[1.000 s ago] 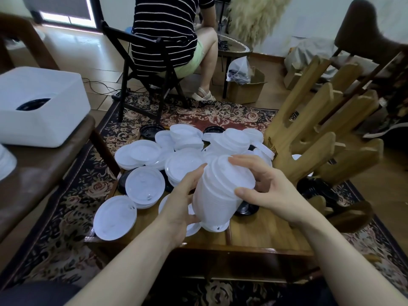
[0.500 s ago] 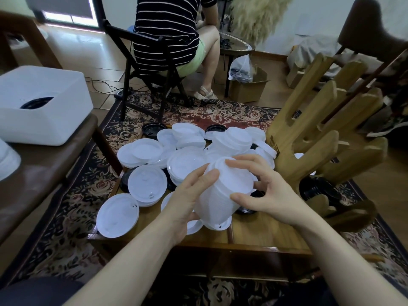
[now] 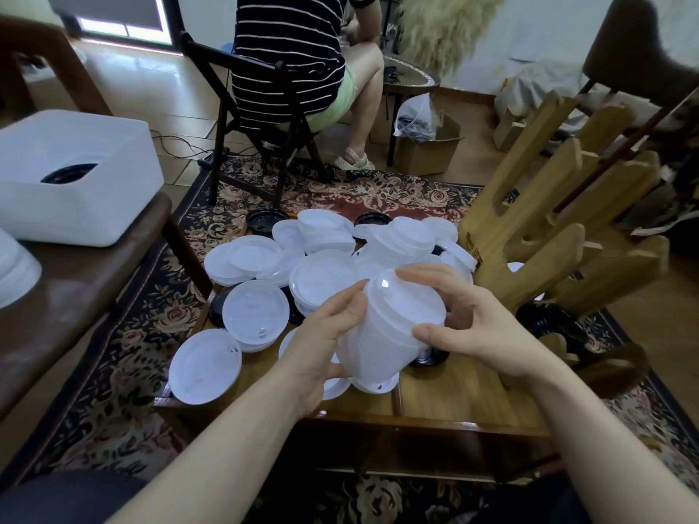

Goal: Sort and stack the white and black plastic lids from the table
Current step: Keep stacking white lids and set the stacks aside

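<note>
Both hands hold a tilted stack (image 3: 393, 334) of white lids above the near half of the tabletop (image 3: 454, 399). Left hand (image 3: 325, 346): grip closed around the stack's left side, fingers curling under its lower end. Right hand (image 3: 465, 323): grip grasping the stack's upper right, thumb along the rim and fingers arched over the top lid. The stack's lower end sits just above the bare wood near the front edge, the only open strip of the tabletop. Behind and to the left, loose white lids (image 3: 321, 274) cover the surface in overlapping heaps; one lid (image 3: 206, 366) overhangs the left edge. Black lids (image 3: 264, 219) show at the far edge and beneath the white ones. A wooden rack (image 3: 548, 228) bounds the right side, close to the right hand. A white bin (image 3: 75, 175) rests on a bench (image 3: 75, 289) at left. A seated person (image 3: 291, 58) occupies a chair beyond the rug (image 3: 125, 353).
</note>
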Demonstrator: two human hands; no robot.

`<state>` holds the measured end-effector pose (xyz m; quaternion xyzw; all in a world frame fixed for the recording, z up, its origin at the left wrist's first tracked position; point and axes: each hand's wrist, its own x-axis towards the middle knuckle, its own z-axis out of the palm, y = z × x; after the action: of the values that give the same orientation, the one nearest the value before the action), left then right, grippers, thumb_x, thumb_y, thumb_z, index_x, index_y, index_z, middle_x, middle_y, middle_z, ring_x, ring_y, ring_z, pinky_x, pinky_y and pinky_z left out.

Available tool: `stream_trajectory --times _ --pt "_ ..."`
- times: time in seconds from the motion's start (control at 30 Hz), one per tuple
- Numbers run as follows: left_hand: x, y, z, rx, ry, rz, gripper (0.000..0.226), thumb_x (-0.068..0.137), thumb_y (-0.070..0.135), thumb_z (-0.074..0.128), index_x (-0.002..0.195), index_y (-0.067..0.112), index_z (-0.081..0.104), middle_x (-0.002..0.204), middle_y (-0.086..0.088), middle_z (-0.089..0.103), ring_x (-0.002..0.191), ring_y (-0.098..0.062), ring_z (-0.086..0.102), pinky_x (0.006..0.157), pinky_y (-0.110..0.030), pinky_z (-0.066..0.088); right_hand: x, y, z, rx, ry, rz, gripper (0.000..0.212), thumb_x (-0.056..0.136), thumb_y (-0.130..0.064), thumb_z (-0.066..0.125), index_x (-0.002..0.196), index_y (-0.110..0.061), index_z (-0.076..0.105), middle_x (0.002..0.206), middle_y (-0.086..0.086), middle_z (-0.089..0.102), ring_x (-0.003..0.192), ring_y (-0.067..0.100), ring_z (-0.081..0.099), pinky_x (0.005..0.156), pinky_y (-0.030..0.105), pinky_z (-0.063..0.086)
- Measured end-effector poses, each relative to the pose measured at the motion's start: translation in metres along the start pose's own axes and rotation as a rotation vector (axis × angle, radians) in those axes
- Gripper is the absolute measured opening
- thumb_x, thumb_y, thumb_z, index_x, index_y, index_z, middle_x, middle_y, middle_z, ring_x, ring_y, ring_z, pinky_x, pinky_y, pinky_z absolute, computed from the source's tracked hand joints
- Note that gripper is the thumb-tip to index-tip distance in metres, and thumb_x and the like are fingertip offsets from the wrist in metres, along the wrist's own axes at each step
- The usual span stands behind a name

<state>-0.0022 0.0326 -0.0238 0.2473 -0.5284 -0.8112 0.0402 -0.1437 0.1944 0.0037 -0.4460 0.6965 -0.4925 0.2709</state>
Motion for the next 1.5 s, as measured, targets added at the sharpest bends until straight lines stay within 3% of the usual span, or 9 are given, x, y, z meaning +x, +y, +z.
stream_trajectory --times 0.27,0.4,0.57,0.7,0.97,1.07,1.2,1.33,1.5 --pt "0.002 0.000 -0.003 -0.008 0.021 -0.035 0.036 0.093 0.047 0.058 0.129 0.045 0.063 0.134 0.015 0.062 0.130 -0.014 0.051 0.095 -0.057 0.053 -0.002 -0.001 -0.003 0.026 -0.072 0.006 0.054 0.079 -0.020 0.072 0.131 -0.030 0.061 0.146 -0.010 0.047 0.139 0.009 0.040 0.109 0.039 0.041" --pt "0.001 0.001 -0.002 0.003 0.024 -0.048 0.034 0.093 0.051 0.058 0.126 0.046 0.065 0.133 0.015 0.063 0.128 -0.016 0.053 0.098 -0.057 0.052 -0.001 -0.002 0.001 0.029 -0.065 0.024 0.053 0.078 -0.012 0.070 0.124 -0.038 0.063 0.145 -0.017 0.045 0.138 0.005 0.039 0.103 0.031 0.044" --pt "-0.003 0.001 0.000 0.037 -0.004 -0.029 0.049 0.078 0.063 0.062 0.124 0.046 0.065 0.129 0.016 0.065 0.125 -0.013 0.056 0.098 -0.053 0.053 -0.001 -0.002 0.009 -0.063 -0.013 0.014 0.048 0.072 -0.036 0.071 0.118 -0.049 0.063 0.139 -0.024 0.045 0.137 0.005 0.038 0.092 0.028 0.046" --pt "-0.002 0.001 -0.001 0.035 0.005 -0.018 0.058 0.069 0.063 0.065 0.124 0.045 0.065 0.127 0.013 0.067 0.121 -0.014 0.059 0.094 -0.052 0.055 -0.002 -0.002 0.014 -0.135 0.024 0.000 0.048 0.071 -0.044 0.070 0.117 -0.050 0.062 0.135 -0.026 0.043 0.135 0.001 0.037 0.097 0.027 0.047" --pt "-0.001 0.000 -0.001 0.020 0.017 -0.027 0.044 0.074 0.055 0.067 0.117 0.047 0.070 0.122 0.013 0.070 0.118 -0.014 0.062 0.092 -0.051 0.057 0.001 0.003 0.016 -0.110 0.027 0.040 0.048 0.071 -0.053 0.073 0.117 -0.052 0.063 0.139 -0.016 0.044 0.137 0.004 0.037 0.105 0.042 0.046" --pt "-0.002 0.001 -0.001 0.020 0.026 -0.027 0.040 0.081 0.054 0.064 0.121 0.046 0.068 0.125 0.013 0.069 0.119 -0.013 0.061 0.093 -0.049 0.056 0.002 0.003 0.021 -0.127 0.069 0.032 0.047 0.069 -0.055 0.074 0.115 -0.053 0.063 0.134 -0.020 0.045 0.134 0.001 0.038 0.104 0.044 0.046" --pt "-0.003 0.005 -0.001 -0.002 0.034 -0.025 0.048 0.076 0.055 0.066 0.122 0.043 0.068 0.124 0.013 0.069 0.119 -0.014 0.060 0.090 -0.049 0.058 0.003 0.005 0.025 -0.098 0.143 0.003 0.060 0.066 -0.052 0.077 0.122 -0.042 0.059 0.131 -0.014 0.051 0.129 0.005 0.046 0.097 0.033 0.049" --pt "-0.003 0.011 -0.003 -0.083 0.075 -0.018 0.055 0.070 0.056 0.067 0.120 0.034 0.070 0.118 0.007 0.070 0.116 -0.022 0.061 0.084 -0.050 0.060 0.007 0.004 0.023 0.238 0.248 0.034 0.067 0.068 -0.044 0.073 0.129 -0.023 0.055 0.120 -0.015 0.066 0.116 0.006 0.061 0.087 0.023 0.052" --pt "-0.003 0.015 -0.006 -0.132 0.108 0.001 0.057 0.069 0.060 0.067 0.119 0.034 0.070 0.123 0.005 0.067 0.118 -0.024 0.060 0.076 -0.046 0.060 0.012 0.000 0.033 0.334 0.272 0.092 0.049 0.083 -0.041 0.065 0.128 -0.024 0.057 0.125 -0.012 0.066 0.118 0.007 0.060 0.097 0.033 0.048"
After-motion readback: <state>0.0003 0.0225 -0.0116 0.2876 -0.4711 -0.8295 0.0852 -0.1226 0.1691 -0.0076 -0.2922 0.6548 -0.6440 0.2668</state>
